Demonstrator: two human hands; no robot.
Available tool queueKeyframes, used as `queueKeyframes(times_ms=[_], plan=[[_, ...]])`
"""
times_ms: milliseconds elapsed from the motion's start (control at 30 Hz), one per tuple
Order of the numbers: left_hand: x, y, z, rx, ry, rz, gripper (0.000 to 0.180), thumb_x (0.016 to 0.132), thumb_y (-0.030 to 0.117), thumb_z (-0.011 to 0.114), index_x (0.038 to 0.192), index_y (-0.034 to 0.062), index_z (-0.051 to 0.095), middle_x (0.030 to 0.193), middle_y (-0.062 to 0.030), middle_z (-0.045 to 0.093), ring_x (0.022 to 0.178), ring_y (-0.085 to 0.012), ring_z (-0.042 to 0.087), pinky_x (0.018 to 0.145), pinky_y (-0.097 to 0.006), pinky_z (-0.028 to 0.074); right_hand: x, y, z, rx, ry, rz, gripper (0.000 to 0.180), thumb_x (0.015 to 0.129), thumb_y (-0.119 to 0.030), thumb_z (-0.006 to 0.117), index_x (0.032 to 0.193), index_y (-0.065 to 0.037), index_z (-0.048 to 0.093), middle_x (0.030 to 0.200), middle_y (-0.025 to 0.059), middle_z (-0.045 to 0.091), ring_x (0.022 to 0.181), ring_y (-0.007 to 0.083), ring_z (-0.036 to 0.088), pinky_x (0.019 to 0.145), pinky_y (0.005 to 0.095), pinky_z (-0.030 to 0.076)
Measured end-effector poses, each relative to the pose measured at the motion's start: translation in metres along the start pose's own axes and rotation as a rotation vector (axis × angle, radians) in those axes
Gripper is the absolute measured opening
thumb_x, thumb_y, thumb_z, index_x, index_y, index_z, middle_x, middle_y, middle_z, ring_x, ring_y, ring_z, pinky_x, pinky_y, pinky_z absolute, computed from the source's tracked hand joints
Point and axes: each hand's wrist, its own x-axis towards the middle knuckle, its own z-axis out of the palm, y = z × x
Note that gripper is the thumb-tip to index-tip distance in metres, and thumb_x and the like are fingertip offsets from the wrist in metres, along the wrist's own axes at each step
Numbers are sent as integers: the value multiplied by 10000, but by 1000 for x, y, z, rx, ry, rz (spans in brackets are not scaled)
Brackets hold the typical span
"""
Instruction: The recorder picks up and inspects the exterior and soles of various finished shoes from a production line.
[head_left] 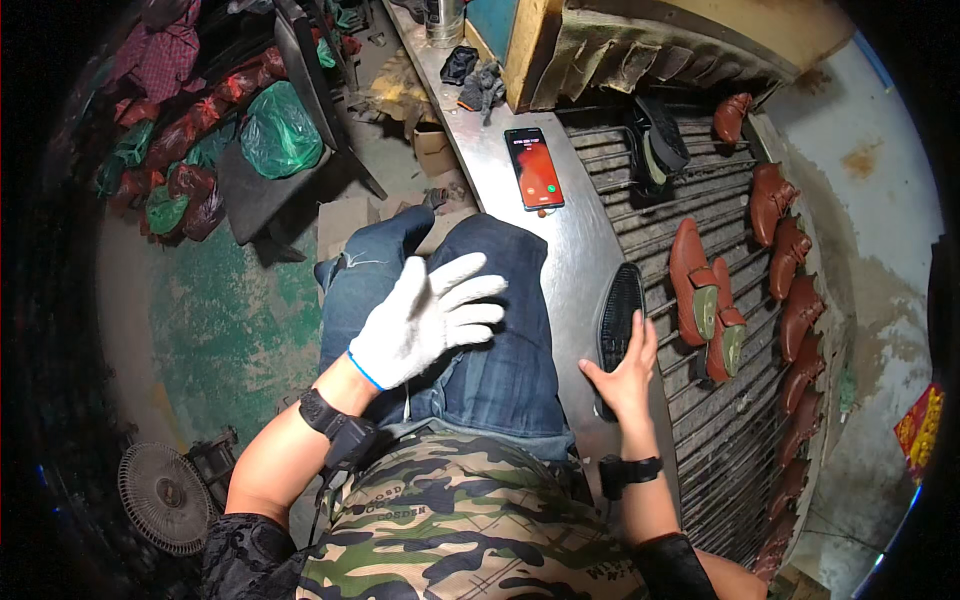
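My left hand (pixel 430 318), in a white knitted glove with a blue cuff edge, is held over my thighs. Its fingers are spread and it holds nothing. At the right edge of the metal bench lies a black shoe (pixel 622 300), its dark ribbed sole facing up. My bare right hand (pixel 626 378) is at the near end of this shoe, thumb and fingers apart on either side of it; whether the fingertips touch it I cannot tell. Farther up the bench (pixel 590 235) lies a phone (pixel 536 170) with a lit red screen showing a green and a red round button.
A slatted metal rack (pixel 700 430) on the right carries brown shoes (pixel 690 280), a dark pair (pixel 655 145) and a row of brown shoes along its far side. A padded box-like machine (pixel 650 60) stands beyond. To the left are a chair with a green bag (pixel 283 130) and a fan (pixel 168 497).
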Motion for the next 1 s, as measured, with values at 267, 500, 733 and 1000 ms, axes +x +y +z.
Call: queueKeyframes(times_ms=[267,500,733,1000], plan=[[20,-42,-2,152,-100,-11,963,954,546,709,1704,231,193,1723,-69,303,1407,-278,503,1168,-480,394,-19,-38,-53,1129,-181,15,907,937,-188,780,1670,-75,258,1648,208,358,1464,335,438,1152,468,419],[12,-21,3,-127,-279,46,1050,882,603,761,1671,130,255,1673,-176,359,1408,-357,532,1145,-519,488,121,132,-72,-11,313,305,950,916,-470,794,1631,-38,341,1590,273,420,1471,445,428,1122,566,471],[-18,11,6,56,-102,306,1194,805,776,724,1671,135,209,1457,-246,557,1315,-464,589,1159,-635,444,137,139,-42,-428,317,188,792,740,-388,937,1331,28,613,1300,250,632,1220,420,616,1009,503,513],[-15,38,11,325,39,474,1186,786,886,615,1583,48,355,1040,-136,669,942,-293,683,869,-437,573,107,93,-17,-193,332,81,1147,711,-257,953,1629,-118,281,1505,277,459,1367,471,502,1141,541,451]])
